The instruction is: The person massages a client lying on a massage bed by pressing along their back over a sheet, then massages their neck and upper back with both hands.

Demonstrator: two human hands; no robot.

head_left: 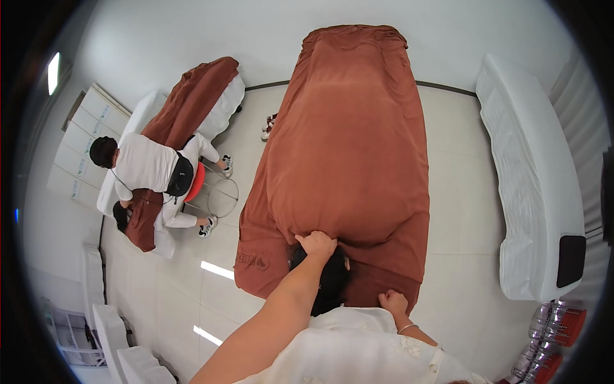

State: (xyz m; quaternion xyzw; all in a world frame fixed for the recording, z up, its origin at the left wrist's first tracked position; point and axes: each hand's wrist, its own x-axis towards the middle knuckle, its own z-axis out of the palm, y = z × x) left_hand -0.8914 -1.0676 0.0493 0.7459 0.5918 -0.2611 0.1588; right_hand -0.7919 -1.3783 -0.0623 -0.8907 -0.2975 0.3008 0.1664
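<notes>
A person lies under a brown sheet on the bed in front of me, with dark hair showing at the near end. My left hand is closed at the top of the head, its fingers curled on the bunched sheet by the neck and shoulder. What lies under those fingertips is hidden. To the right of the head, my right hand forms a fist and rests on the sheet near the bed's edge. Nothing shows in that fist.
At left, a co-worker in white sits on a red stool, leaning over another covered bed. A white bed stands along the right. Stacked red stools are at lower right. Shoes lie on the floor beside the middle bed.
</notes>
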